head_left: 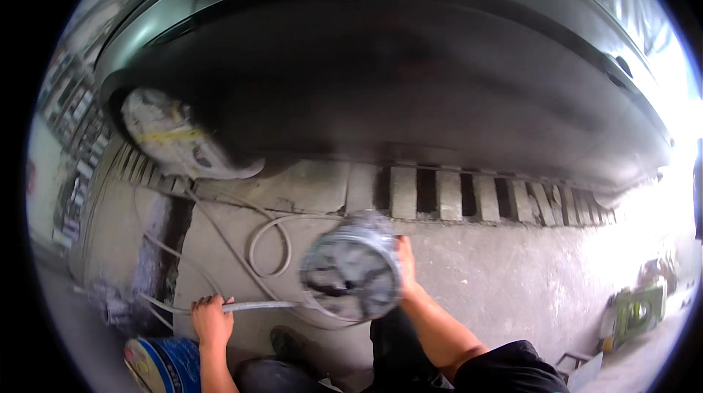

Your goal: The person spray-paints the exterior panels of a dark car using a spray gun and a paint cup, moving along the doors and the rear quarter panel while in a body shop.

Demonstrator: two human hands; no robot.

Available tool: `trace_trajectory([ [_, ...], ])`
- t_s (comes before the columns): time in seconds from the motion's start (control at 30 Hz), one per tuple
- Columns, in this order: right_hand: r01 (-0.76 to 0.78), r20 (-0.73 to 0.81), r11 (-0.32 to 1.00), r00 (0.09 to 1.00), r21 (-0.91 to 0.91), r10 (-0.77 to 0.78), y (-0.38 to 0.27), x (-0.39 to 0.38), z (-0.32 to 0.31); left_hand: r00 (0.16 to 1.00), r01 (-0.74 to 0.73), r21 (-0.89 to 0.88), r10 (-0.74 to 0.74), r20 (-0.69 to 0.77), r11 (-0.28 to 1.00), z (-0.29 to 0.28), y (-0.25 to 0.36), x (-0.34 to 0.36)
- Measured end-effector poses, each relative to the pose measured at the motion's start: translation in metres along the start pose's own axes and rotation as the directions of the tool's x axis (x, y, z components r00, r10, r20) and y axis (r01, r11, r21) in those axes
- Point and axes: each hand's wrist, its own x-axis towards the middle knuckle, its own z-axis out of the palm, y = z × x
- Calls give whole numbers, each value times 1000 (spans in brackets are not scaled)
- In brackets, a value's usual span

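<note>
Nearest, a blue can with pale lettering on its side could be seen. Just beside it, a pale hose was wrapped in the left hand's curled fingers. A blurry grey bucket was touched on its right side by the right hand, finger closure can't be told tbh. Beyond, a dark car was parked.

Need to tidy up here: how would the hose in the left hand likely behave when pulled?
Probably flexible but not limp: the hose bows gently left of the left hand and runs nearly straight to its right. It may snag when dragged, since other strands loop and cross nearby.
</note>
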Motion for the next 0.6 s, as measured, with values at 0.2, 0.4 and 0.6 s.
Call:
trace_trajectory([
  [0.2,136,224,975,959,178,-175,-61,47,133,984,178,13,-177,-35,984,-10,-47,-31],
  [0.4,91,176,981,977,173,-121,-16,45,105,985,165,47,-162,-64,985,-12,-49,-36],
  [0.6,-127,-273,992,953,28,129,48,-10,-88,995,98,48,-97,-17,994,-15,-19,-2],
])
